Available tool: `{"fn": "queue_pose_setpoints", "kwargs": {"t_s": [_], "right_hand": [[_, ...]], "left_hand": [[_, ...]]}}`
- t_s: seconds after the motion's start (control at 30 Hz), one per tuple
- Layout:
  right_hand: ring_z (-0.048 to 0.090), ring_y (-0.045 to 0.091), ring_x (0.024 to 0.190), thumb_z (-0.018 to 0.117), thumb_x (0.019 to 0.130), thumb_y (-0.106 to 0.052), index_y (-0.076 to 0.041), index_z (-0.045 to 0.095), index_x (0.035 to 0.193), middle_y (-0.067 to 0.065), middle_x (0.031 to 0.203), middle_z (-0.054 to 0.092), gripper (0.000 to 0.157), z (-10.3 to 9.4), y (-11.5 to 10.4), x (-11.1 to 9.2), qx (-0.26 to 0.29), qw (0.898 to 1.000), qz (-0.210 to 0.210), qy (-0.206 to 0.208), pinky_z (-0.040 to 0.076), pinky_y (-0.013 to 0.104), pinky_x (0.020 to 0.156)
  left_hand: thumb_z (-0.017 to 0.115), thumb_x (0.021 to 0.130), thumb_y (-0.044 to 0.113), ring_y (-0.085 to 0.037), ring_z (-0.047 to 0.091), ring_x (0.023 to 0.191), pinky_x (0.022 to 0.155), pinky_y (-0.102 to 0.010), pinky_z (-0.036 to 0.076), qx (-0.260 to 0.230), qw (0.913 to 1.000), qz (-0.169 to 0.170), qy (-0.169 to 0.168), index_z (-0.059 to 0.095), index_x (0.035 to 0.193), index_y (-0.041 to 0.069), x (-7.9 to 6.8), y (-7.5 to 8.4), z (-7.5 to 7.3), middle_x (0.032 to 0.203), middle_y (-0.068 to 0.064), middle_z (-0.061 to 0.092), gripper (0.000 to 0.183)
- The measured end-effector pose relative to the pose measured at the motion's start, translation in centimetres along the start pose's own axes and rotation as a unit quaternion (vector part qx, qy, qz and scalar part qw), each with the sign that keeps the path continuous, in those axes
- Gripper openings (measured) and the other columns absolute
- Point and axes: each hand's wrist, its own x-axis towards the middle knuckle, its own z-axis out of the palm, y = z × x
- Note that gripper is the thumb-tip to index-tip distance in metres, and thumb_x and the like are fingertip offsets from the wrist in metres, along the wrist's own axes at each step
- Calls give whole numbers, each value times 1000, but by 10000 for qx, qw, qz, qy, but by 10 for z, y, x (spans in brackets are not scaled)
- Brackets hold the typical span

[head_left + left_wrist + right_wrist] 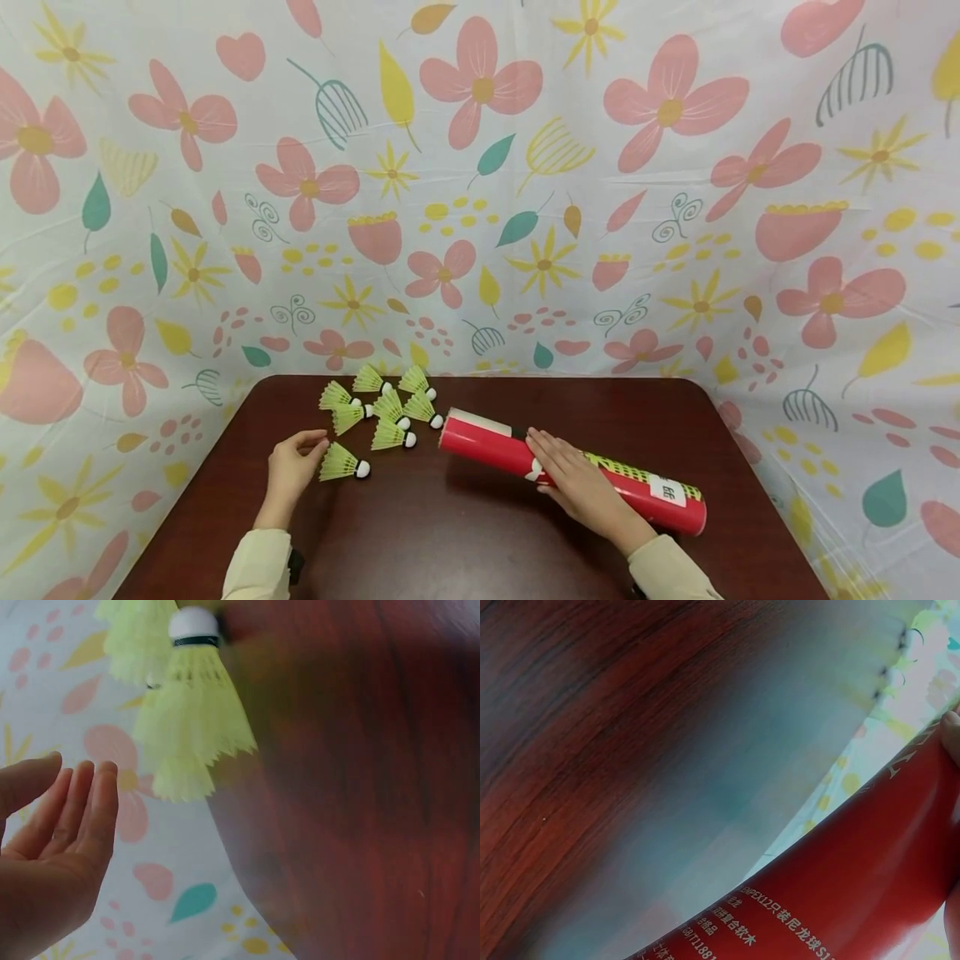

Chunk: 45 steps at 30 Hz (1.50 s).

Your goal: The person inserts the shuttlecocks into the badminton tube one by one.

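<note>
Near the table's left side, my left hand (291, 468) is beside a yellow-green shuttlecock (339, 463) with a white cork. Its fingertips are right at the skirt's edge in the head view; in the left wrist view the fingers (101, 814) extend with nothing between them and the thumb. My right hand (581, 487) holds a long red shuttlecock tube (487, 446) by its middle, fingers across the top and thumb on the near side. The tube slants from upper left to lower right. White print shows on its red wall (840, 892) in the right wrist view.
Several more shuttlecocks (388, 408) lie in a loose cluster at the back left of the dark brown table (420, 542), most corks pointing right. A flower-patterned cloth (480, 208) hangs behind and around the table. The tube's left end is close to the cluster.
</note>
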Motion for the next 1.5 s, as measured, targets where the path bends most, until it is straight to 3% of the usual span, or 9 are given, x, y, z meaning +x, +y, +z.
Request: {"fn": "queue_pose_setpoints", "kwargs": {"t_s": [0.2, 0.4, 0.83, 1.1, 1.5], "right_hand": [[29, 21, 142, 83, 76, -26, -12, 27, 153, 3, 157, 28, 96, 1, 1, 0, 64, 9999, 34, -70, 1, 18, 114], [28, 20, 142, 82, 76, -26, -13, 26, 153, 2, 157, 27, 97, 0, 0, 1, 45, 9999, 41, -110, 2, 18, 114], [29, 19, 141, 81, 78, -28, -13, 27, 153, 1, 157, 27, 94, 3, 0, 1, 39, 9999, -29, -128, 5, 19, 113], [28, 18, 142, 83, 76, -28, -15, 25, 154, -1, 158, 25, 98, 3, 0, 1, -20, 9997, 113, -200, 25, 34, 110], [29, 19, 141, 81, 78, -28, -14, 25, 154, 1, 157, 26, 95, 1, 0, 1, 24, 9997, 71, -253, 34, 42, 107]], "left_hand": [[64, 92, 6, -40, 65, 93, 68, -43, 55, 264, 9993, -243, -43, 65, 114, -8, -4, -17, -4, 103, -26, 67, 26], [67, 91, 10, -36, 66, 87, 68, -43, 54, 163, 9982, -508, -269, 66, 112, -9, -4, -26, 1, 98, -22, 70, 28], [67, 89, 5, -25, 65, 69, 56, -31, 50, 200, 9979, -532, -319, 70, 99, -7, -8, -31, 9, 83, -18, 69, 16], [69, 88, 6, -20, 64, 65, 55, -29, 48, 158, 9987, -404, -250, 71, 96, -6, -8, -30, 12, 79, -14, 70, 14], [71, 86, 3, -28, 69, 71, 56, -25, 50, -52, 9997, -123, -227, 73, 93, -5, -8, -25, 11, 79, -14, 71, 11]]}}
